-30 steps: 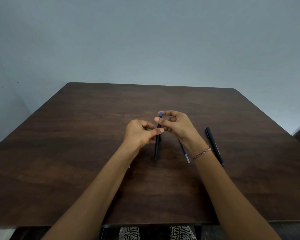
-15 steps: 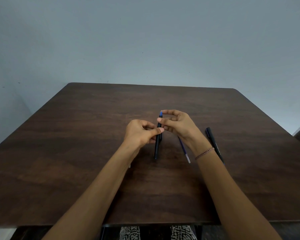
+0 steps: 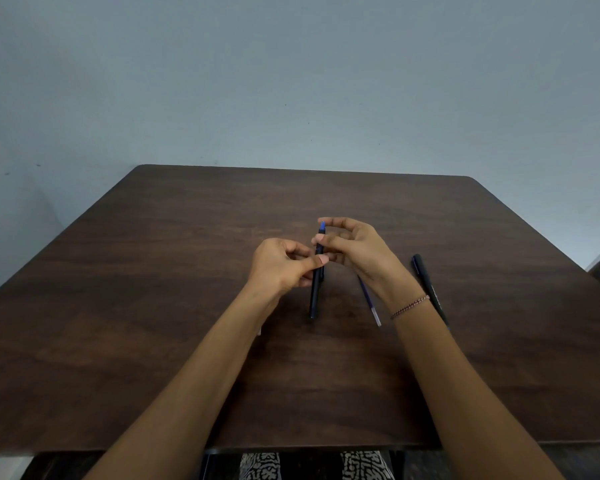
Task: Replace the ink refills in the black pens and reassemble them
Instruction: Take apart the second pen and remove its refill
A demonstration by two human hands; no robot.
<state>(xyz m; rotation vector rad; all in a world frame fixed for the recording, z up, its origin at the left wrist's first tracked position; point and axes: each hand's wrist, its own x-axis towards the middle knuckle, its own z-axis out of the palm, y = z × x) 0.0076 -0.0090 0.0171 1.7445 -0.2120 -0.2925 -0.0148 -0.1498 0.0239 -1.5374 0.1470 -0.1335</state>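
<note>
Above my left hand's (image 3: 281,268) pinch, my right hand (image 3: 357,251) has loosened, its fingers now spread wider round the pen's (image 3: 315,292) blue tip (image 3: 322,226).

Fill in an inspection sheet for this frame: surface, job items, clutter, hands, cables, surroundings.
Surface: dark wood-grain table with rounded far corners.
Job's things: held pen, black, its blue end pointing away from the person; loose refill lying on the table, partly hidden by the right wrist; second black pen lying to the right of that wrist.
Clutter: nothing seen.
Hands: left hand grips the held pen's barrel; right hand pinches its upper end; bracelet on the right wrist.
Cables: nothing seen.
Surroundings: plain grey wall; patterned fabric below the near table edge.
</note>
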